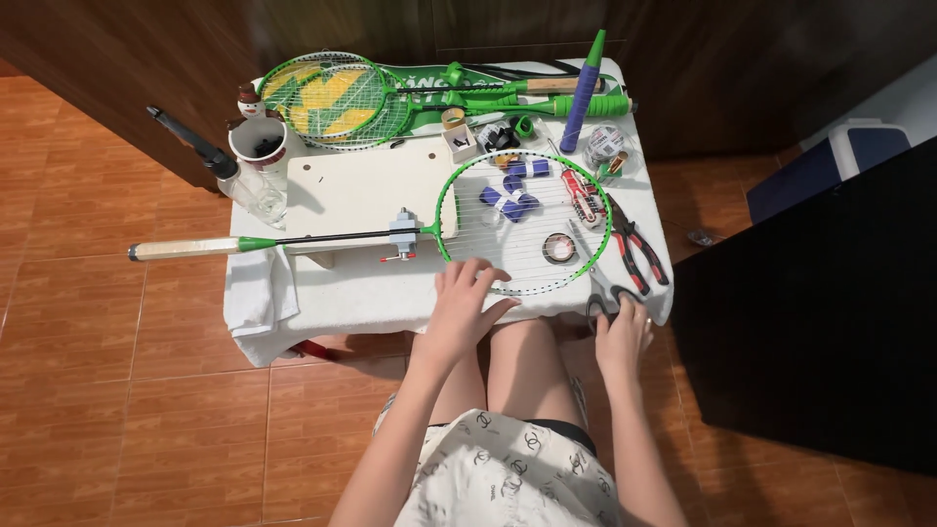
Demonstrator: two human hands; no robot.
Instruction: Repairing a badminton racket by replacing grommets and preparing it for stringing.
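A green-framed badminton racket (459, 190) lies across the white-covered table (361, 293), its pale handle sticking out past the left edge. My left hand (464, 307) rests flat, fingers apart, on the near rim of the racket head. At the table's front right corner my right hand (622, 337) grips the black handles of a pair of scissors (595, 273), whose blades point up over the strings. A small grey clamp (403, 236) sits on the racket shaft.
Red-handled pliers (634, 244), a tape roll (559, 248), a red cutter, blue grip rolls (514, 200), more green rackets (332, 98) and a blue-wrapped handle crowd the far side. A mug and glass jar stand far left. A white board lies under the shaft. A dark cabinet stands to the right.
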